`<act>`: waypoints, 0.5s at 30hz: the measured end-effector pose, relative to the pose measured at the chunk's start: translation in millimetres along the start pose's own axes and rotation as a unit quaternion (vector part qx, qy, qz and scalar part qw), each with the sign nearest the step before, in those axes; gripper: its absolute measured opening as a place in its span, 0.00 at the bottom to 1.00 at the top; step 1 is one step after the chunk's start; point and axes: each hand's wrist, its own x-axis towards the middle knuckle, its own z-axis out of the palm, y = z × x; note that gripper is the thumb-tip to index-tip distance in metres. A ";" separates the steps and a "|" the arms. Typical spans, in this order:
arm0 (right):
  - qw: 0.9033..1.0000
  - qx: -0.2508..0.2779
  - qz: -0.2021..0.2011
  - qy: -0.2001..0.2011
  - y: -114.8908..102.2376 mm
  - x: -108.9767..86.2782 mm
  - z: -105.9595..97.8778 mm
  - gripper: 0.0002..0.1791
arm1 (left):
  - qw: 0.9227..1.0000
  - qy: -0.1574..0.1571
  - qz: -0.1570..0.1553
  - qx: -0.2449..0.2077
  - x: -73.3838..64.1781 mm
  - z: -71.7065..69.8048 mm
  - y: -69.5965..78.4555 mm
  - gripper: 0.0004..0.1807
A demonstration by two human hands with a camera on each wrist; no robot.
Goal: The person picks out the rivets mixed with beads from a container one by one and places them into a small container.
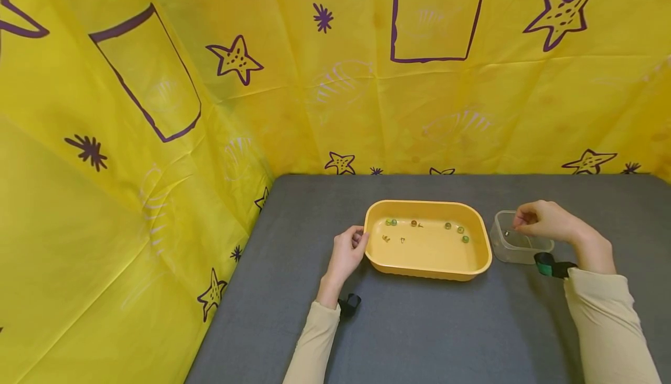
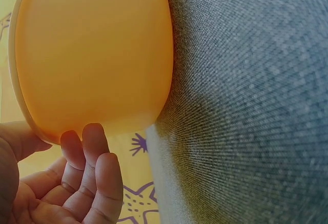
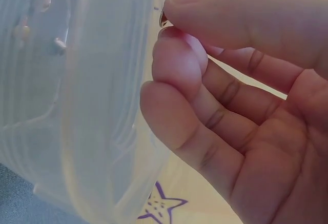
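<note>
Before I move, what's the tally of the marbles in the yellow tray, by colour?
Greenish marbles: 5
Reddish-brown marble: 1
Total in the tray: 6
</note>
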 end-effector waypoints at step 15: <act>1.000 -0.010 0.014 -0.002 -1.6 -1.1 0.3 0.04 | 1.000 0.000 0.003 0.000 -0.1 -0.5 0.3 0.12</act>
